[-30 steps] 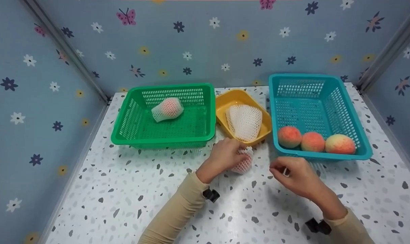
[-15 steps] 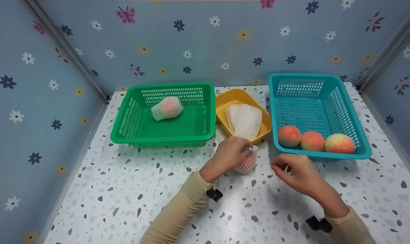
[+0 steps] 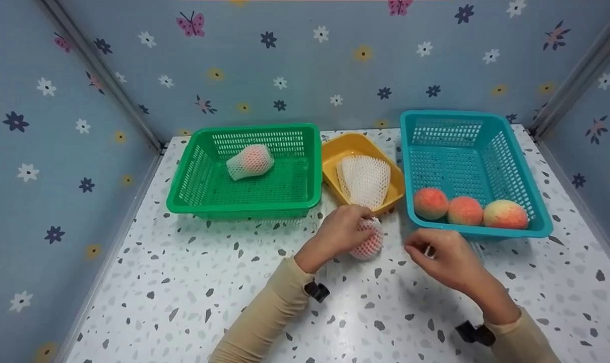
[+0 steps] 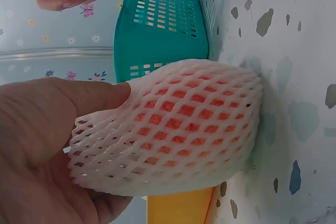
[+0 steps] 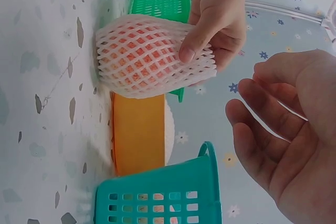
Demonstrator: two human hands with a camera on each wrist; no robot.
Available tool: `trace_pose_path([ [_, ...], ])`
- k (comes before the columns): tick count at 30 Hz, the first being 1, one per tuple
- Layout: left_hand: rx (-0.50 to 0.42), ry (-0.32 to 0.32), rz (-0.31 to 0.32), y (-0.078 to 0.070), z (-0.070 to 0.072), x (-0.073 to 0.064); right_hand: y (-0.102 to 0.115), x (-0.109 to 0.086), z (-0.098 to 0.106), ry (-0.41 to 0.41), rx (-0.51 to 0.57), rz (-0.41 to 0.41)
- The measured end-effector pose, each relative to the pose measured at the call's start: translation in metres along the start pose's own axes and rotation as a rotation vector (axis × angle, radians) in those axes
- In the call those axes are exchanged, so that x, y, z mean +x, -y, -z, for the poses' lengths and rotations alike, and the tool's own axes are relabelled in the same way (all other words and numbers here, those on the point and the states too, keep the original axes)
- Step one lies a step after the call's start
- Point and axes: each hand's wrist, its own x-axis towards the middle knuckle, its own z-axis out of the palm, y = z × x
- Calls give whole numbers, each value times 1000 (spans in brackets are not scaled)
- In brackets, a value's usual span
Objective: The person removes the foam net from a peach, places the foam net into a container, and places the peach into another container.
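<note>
My left hand (image 3: 338,229) holds a peach in a white foam net (image 4: 189,124), thumb and fingers pinching the loose end of the net. The peach's red and yellow skin shows through the mesh, and its rounded end is down at the tabletop. To its right my right hand (image 3: 448,259) hovers with fingers loosely curled and nothing in them, as the right wrist view (image 5: 294,129) also shows. Just behind the left hand, a yellow tray (image 3: 330,154) contains white foam nets (image 3: 364,181).
On the left stands a green basket (image 3: 244,207) with one netted peach (image 3: 256,159) in it. A teal basket (image 3: 524,171) on the right holds three bare peaches (image 3: 465,210) along its near side. A flowered wall (image 3: 305,65) closes off the back.
My left hand and the netted peach have shifted slightly to the right. The right hand has stayed almost still, and the baskets' contents look the same.
</note>
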Motion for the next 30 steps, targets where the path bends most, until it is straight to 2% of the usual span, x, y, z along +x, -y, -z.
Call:
trace_pose_path([
  [5, -34, -37, -10, 4, 4, -8, 1, 2, 1, 5, -1, 11],
  [11, -67, -122, -42, 13, 10, -21, 2, 6, 2, -5, -14, 38],
  [15, -77, -207, -28, 20, 13, -32, 2, 9, 1, -19, -43, 54],
  [19, -97, -258, 44, 28, 14, -46, 1, 9, -4, -48, -82, 56],
  [22, -122, -251, 128, 37, 14, -61, 1, 9, -11, -49, -109, 39],
  [25, -131, -216, 188, 47, 14, -76, 1, 9, -17, -46, -147, 17],
  [30, -134, -165, 217, 59, 16, -98, 6, 17, -21, -51, -186, 30],
])
